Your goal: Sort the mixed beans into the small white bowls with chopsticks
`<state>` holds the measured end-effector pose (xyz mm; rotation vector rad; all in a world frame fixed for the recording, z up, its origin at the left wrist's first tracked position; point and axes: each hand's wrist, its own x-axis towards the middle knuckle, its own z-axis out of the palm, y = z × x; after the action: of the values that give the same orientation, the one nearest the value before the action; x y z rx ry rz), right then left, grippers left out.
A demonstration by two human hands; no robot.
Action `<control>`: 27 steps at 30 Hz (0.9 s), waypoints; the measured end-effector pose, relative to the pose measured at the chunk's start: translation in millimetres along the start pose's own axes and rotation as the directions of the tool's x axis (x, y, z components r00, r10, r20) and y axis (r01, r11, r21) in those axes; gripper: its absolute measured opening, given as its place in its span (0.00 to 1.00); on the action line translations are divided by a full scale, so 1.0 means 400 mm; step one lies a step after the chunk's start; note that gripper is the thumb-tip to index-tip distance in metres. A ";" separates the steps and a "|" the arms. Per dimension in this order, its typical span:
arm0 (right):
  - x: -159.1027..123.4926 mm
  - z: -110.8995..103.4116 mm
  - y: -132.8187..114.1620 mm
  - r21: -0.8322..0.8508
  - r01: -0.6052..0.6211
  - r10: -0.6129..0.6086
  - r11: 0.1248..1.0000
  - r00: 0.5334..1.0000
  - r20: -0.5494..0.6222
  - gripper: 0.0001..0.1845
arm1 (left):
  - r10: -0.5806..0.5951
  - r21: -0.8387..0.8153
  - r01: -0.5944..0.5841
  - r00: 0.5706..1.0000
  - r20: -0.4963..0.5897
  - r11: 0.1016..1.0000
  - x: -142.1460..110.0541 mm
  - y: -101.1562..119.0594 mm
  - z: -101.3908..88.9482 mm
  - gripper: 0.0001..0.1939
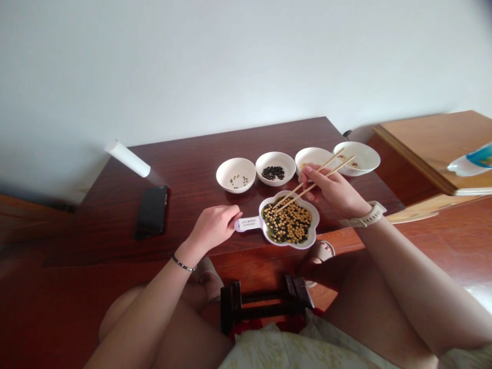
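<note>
A flower-shaped white dish full of mixed yellow, black and green beans sits at the near edge of a low dark wooden table. My right hand is closed on a pair of wooden chopsticks whose tips dip into the beans. My left hand is curled shut on the dish's labelled handle. Behind the dish stand four white bowls: one with a few green beans, one with black beans, one partly hidden by my hand, one at the far right.
A black phone lies on the table's left, with a white cylinder behind it. A lighter wooden surface stands to the right, holding a blue and white object. A small dark stool sits between my knees.
</note>
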<state>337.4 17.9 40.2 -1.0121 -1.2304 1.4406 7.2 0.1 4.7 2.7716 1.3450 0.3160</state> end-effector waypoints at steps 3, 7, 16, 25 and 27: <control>0.000 -0.006 0.013 -0.002 -0.013 0.013 1.000 1.000 0.007 0.19 | -0.001 -0.006 0.001 1.000 0.000 1.000 0.000 -0.002 0.003 0.13; -0.002 -0.010 0.017 -0.025 -0.005 0.005 1.000 1.000 -0.005 0.21 | 0.002 -0.012 -0.002 1.000 -0.001 1.000 0.000 -0.003 0.006 0.13; -0.002 -0.010 -0.001 -0.026 0.005 -0.005 1.000 1.000 -0.022 0.18 | 0.005 -0.028 -0.005 1.000 0.002 1.000 -0.003 -0.006 0.007 0.13; -0.001 0.002 0.008 -0.027 0.000 0.000 1.000 1.000 0.001 0.19 | 0.004 -0.025 -0.003 1.000 0.005 1.000 -0.003 -0.006 0.004 0.13; -0.002 0.002 0.009 -0.046 0.004 -0.004 0.999 1.000 -0.008 0.19 | 0.004 -0.027 -0.004 1.000 0.007 1.000 -0.003 -0.006 0.003 0.13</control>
<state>336.3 16.8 36.8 -1.0444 -1.2642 1.4098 5.0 0.7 2.9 2.7510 1.3240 0.3216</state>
